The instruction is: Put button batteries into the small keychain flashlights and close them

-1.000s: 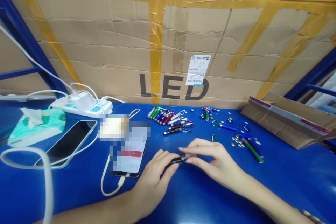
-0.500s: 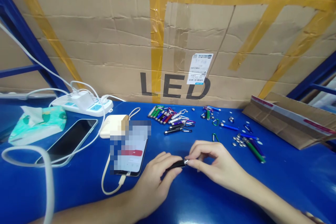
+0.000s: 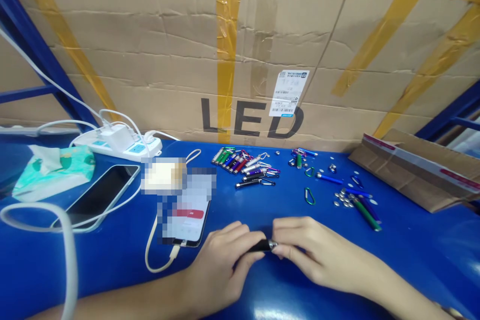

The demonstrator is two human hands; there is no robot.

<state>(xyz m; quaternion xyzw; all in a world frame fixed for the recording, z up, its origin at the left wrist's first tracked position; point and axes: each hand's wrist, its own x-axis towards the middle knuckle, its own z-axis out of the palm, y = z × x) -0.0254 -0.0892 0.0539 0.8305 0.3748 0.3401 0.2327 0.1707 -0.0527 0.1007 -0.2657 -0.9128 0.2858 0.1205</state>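
My left hand is closed around a small black keychain flashlight, with most of its barrel hidden in the fingers. At the flashlight's silver end, the thumb and fingertips of my right hand pinch the metal tip. Both hands are just above the blue table, close together. Beyond my right hand lies a green carabiner. A row of assembled keychain flashlights in several colours lies further back, a black one nearest me.
Small round silver pieces, a green tube and blue tubes lie on the right. An open cardboard box stands behind them. To the left are two phones, one a dark phone, a power strip and a tissue pack.
Both hands have shifted a little down and right with the flashlight. My right fingers sit closer around its silver end, and the green carabiner behind them shows fully. The view has tilted slightly.
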